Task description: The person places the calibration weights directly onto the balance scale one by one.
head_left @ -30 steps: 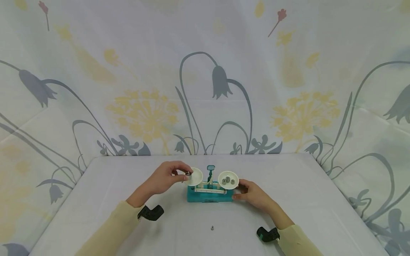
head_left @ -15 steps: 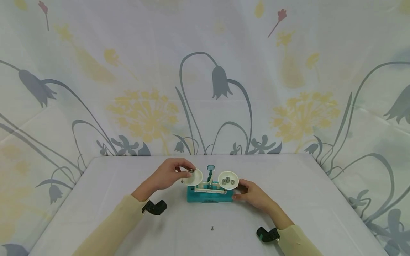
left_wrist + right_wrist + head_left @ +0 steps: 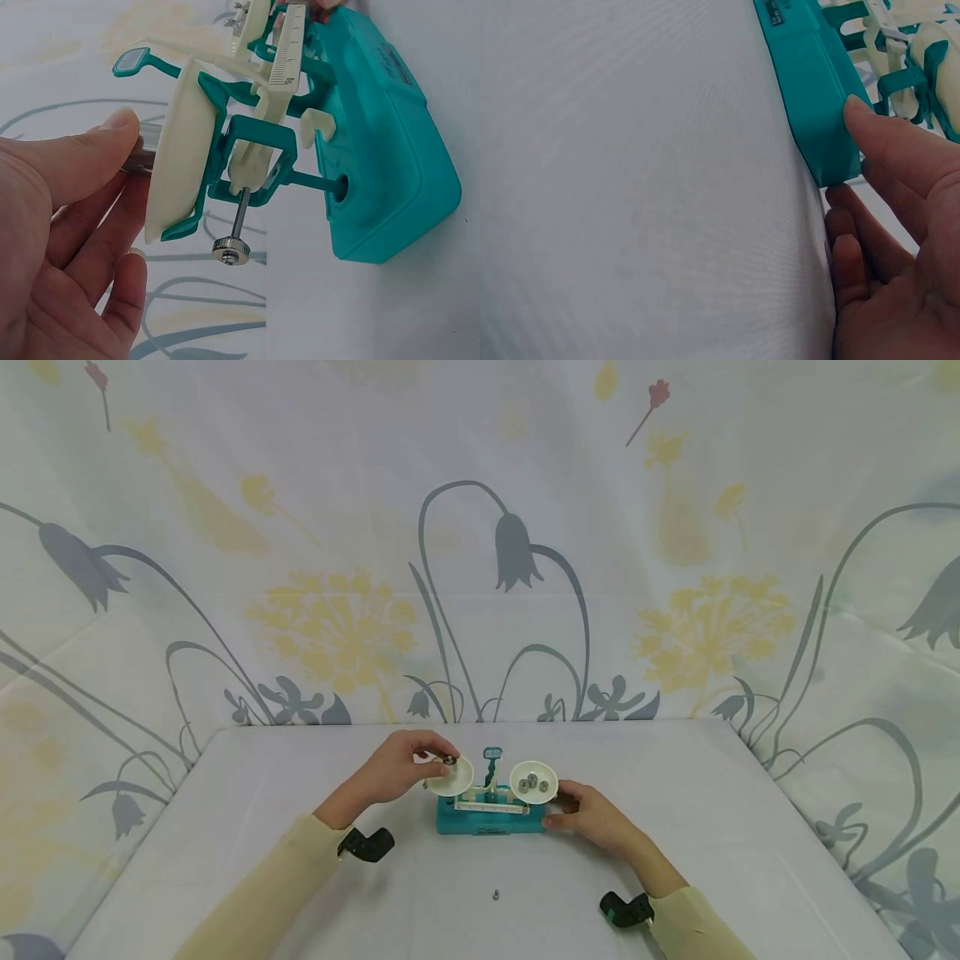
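A teal toy balance scale with two cream pans stands on the white-covered table. My left hand pinches a shiny metal weight between thumb and fingers at the left pan. The weight's end is against or just over the pan's inner face; I cannot tell whether it bears on it. Several metal weights lie in the right pan. At the base's right end, my right hand holds the teal base, thumb on its top edge and fingers behind and below.
A small metal weight stands on the table in front of the scale. A knurled adjusting nut sticks out below the left pan. A flower-printed curtain hangs behind the table.
My left hand has moved slightly right with the weight, farther over the left pan, then stays nearly still. My right hand keeps its place on the base.
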`<state>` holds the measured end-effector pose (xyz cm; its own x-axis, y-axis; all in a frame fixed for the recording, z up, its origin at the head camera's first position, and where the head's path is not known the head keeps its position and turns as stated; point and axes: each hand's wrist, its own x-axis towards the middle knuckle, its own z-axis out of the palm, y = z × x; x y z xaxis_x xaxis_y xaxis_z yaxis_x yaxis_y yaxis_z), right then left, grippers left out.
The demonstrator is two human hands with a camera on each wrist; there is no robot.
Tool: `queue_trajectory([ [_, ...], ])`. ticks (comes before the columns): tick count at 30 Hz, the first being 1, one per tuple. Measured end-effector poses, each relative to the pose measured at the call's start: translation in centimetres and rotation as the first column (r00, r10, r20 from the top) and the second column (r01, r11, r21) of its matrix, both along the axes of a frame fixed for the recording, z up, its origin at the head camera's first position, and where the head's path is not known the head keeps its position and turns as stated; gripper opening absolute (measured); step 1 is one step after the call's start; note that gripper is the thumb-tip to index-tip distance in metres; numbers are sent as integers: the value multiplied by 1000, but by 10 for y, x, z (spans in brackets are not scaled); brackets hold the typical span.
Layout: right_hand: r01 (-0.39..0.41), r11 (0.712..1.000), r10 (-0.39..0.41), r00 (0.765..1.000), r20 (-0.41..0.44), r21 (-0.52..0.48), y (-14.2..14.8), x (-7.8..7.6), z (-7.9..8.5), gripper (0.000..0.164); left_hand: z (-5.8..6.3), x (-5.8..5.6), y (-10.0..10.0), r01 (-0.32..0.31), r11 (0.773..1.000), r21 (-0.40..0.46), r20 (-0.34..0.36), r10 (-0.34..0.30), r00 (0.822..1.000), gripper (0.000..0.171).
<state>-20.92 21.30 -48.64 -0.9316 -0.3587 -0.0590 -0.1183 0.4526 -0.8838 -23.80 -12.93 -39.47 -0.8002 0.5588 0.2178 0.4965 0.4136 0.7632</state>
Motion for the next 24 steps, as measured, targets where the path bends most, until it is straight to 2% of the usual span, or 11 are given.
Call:
queue_trajectory([
  [11, 7, 1000, -7, 1000, 0, 4, 1, -2, -4, 63, -2, 1, 3, -5, 1000, 8, 19, 5, 1000, 19],
  [24, -16, 1000, 16, 1000, -26, 2, 1, -1, -2, 63, -5, 4, 5, 16, 1000, -11, -12, -16, 1000, 17],
])
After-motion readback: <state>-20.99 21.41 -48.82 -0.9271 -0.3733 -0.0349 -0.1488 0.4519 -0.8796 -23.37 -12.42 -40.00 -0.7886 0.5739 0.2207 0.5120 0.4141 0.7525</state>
